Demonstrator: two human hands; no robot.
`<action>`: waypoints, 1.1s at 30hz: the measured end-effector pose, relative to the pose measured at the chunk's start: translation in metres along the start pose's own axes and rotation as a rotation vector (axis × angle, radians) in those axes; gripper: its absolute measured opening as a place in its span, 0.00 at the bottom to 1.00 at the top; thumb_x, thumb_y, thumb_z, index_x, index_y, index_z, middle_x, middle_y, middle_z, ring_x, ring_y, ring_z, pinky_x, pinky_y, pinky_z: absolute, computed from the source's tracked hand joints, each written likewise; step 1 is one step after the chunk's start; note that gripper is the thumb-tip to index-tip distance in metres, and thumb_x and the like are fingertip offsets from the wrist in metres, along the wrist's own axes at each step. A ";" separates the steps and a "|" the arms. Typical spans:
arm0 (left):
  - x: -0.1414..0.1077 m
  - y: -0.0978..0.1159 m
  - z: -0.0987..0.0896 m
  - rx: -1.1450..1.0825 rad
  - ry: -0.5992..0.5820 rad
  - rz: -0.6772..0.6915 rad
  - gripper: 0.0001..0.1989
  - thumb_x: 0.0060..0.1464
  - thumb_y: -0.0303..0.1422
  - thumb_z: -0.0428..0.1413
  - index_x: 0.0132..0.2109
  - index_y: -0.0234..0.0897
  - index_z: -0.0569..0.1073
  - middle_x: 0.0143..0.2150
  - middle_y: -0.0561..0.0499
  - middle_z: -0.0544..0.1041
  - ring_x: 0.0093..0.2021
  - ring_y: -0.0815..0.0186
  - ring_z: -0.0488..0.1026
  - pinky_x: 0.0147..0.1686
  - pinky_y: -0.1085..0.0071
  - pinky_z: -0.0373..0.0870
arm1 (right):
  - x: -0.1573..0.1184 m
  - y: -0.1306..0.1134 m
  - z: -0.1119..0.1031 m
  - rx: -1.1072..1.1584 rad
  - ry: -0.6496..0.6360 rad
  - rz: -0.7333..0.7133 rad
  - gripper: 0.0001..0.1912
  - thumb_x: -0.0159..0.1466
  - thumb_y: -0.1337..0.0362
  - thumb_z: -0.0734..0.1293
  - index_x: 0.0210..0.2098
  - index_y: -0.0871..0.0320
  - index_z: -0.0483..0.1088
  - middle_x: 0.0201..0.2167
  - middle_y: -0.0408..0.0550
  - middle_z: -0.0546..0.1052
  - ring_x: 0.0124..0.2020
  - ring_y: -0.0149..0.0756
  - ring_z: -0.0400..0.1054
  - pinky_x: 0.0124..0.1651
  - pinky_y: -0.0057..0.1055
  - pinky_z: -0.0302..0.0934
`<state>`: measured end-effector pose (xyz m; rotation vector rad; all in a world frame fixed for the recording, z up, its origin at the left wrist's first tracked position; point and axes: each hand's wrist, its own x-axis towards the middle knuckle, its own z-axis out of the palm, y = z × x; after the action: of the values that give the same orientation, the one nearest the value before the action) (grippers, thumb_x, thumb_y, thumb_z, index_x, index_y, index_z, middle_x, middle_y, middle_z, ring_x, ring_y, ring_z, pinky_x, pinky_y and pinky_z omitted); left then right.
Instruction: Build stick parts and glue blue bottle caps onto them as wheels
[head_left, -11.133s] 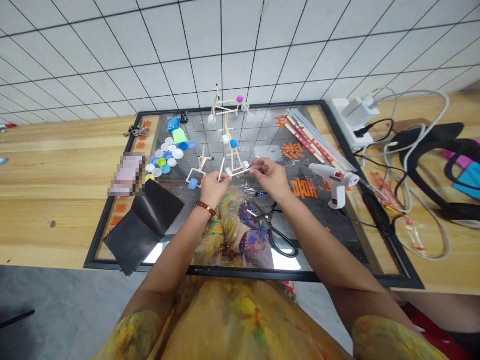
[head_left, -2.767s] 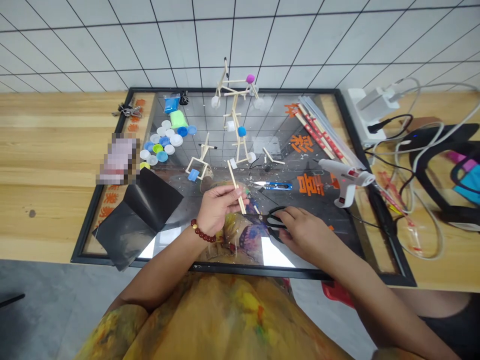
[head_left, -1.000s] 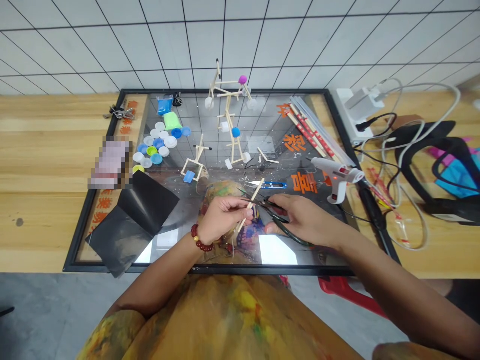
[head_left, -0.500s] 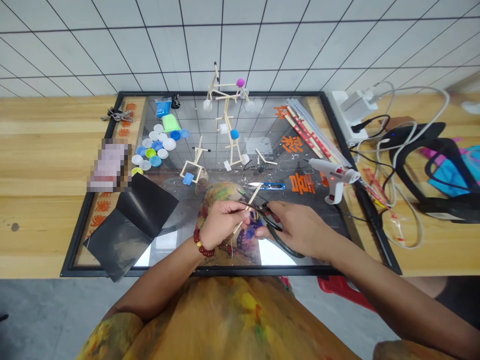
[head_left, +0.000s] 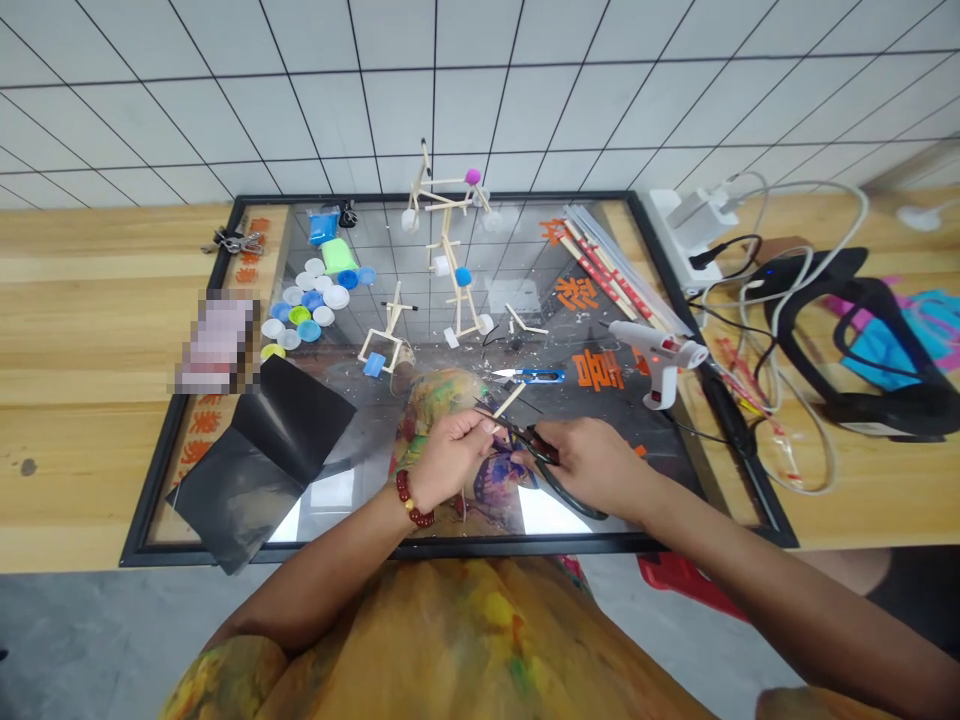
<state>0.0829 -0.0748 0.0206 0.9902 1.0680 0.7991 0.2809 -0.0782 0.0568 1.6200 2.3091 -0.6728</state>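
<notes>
Between the fingertips of my left hand (head_left: pixel 451 446) is a thin wooden stick (head_left: pixel 512 398), slanting up and to the right. My right hand (head_left: pixel 596 462) is closed around the handles of dark scissors (head_left: pixel 547 462), whose blades cross the stick close to my left fingertips. Just beyond the hands lies a small blue thread snipper (head_left: pixel 534 376). Farther back, a stick figure with bottle caps (head_left: pixel 455 262) leans toward the wall. A smaller stick frame (head_left: pixel 385 338) with a blue piece is to its left, and two joined sticks (head_left: pixel 526 321) lie to its right.
Bottle caps (head_left: pixel 307 305) cluster at the left, near a folded black sheet (head_left: pixel 259 460) and a blurred phone-like item (head_left: pixel 217 343). On the right are a white glue gun (head_left: pixel 658 357), wrapped sticks (head_left: pixel 619 268), a power strip (head_left: pixel 684 235) and tangled cables (head_left: pixel 829 410).
My right hand has tightened on the scissors' handles, and the blades have drawn closer together on the stick. The stick's lower end no longer shows below my left fingers. The view has shifted slightly.
</notes>
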 end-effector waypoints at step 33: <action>0.013 0.013 -0.024 -0.320 -0.210 -0.339 0.19 0.43 0.41 0.71 0.33 0.27 0.80 0.30 0.41 0.82 0.28 0.63 0.80 0.32 0.69 0.78 | 0.012 -0.009 -0.009 -0.112 -0.042 0.027 0.10 0.64 0.61 0.61 0.32 0.58 0.71 0.31 0.54 0.81 0.33 0.41 0.75 0.31 0.32 0.44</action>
<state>0.0634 -0.0524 0.0247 0.5860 0.8625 0.5510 0.2687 -0.0660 0.0614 1.5689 2.2489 -0.5563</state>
